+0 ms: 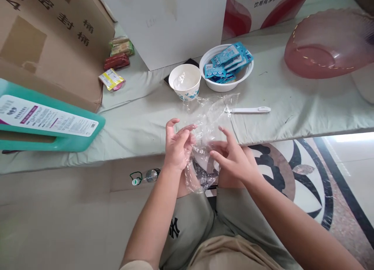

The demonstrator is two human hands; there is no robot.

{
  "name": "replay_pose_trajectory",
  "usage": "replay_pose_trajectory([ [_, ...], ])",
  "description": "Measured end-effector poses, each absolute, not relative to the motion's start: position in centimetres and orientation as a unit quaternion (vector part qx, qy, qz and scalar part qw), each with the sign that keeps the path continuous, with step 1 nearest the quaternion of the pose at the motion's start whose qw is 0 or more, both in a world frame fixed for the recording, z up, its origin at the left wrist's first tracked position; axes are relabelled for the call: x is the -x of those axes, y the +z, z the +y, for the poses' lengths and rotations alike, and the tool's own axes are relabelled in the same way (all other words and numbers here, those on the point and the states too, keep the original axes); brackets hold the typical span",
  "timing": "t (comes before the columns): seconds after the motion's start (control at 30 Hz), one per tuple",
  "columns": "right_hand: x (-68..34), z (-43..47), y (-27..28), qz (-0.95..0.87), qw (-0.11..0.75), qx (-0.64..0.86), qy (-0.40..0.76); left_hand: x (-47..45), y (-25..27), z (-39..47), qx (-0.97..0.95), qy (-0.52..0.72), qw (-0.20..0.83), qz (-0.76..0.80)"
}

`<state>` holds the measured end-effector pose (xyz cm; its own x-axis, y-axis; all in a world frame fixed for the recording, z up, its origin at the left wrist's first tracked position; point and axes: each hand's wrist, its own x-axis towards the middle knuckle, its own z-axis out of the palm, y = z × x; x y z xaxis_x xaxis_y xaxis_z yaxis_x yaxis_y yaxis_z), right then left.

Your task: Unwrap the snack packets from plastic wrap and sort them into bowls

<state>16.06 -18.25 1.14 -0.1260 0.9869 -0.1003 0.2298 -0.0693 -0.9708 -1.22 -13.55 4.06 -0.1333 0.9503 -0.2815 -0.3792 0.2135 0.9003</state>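
A crumpled clear plastic bag (212, 114) hangs over the front edge of the table, between my hands. My left hand (178, 149) pinches it, thumb against the fingers. On the other side my right hand (236, 157) has its fingers apart, close to the bag; whether the fingertips touch it I cannot tell. Just beyond the bag stands a paper bowl (189, 94) with a blue pattern and something clear inside. A slim white tool (253, 110) lies to the right, one end by the bag.
A white bowl (223, 86) of blue sachets (228, 55) stands behind. Small wrapped packets (117, 61) lie at left, near a cardboard box (55, 44) and a green jug (93, 133). A pink translucent bowl (324, 48) is at right. A bottle (152, 175) is below the table.
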Motion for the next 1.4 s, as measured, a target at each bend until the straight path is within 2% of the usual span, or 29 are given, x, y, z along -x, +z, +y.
replay_pose_trajectory([
  [0.17,-15.9,-18.6,3.1,-0.573,0.357,0.572,0.466,1.0,3.6,-13.8,-0.236,0.615,0.493,0.568],
  [0.33,-16.3,-20.5,3.0,-0.544,0.355,0.561,0.513,1.0,2.5,-14.1,-0.252,0.621,0.470,0.574],
  [0.43,-17.0,-21.2,1.3,-0.533,0.333,0.511,0.587,1.1,2.5,-14.4,-0.292,0.598,0.501,0.553],
  [0.57,-17.9,-20.5,-0.6,-0.506,0.381,0.418,0.651,1.8,2.7,-14.4,-0.349,0.532,0.577,0.513],
  [0.73,-18.1,-18.0,0.3,-0.546,0.431,0.445,0.564,3.1,2.3,-13.7,-0.425,0.447,0.555,0.558],
  [0.87,-17.8,-16.4,1.9,-0.468,0.493,0.484,0.551,4.0,2.8,-12.6,-0.473,0.409,0.521,0.580],
  [1.07,-17.3,-15.8,2.7,-0.400,0.506,0.535,0.546,4.0,3.9,-12.4,-0.485,0.375,0.624,0.485],
  [1.17,-17.7,-16.0,2.7,-0.415,0.522,0.508,0.545,4.1,3.7,-12.9,-0.493,0.352,0.646,0.465],
  [1.23,-18.3,-16.2,2.8,-0.456,0.497,0.483,0.558,4.2,3.7,-13.3,-0.506,0.364,0.624,0.471],
  [1.3,-18.8,-16.4,3.0,-0.512,0.433,0.485,0.561,4.4,4.0,-13.7,-0.545,0.353,0.592,0.478],
  [1.4,-19.1,-16.6,3.4,-0.591,0.358,0.536,0.485,4.9,5.0,-14.2,-0.628,0.277,0.520,0.509],
])
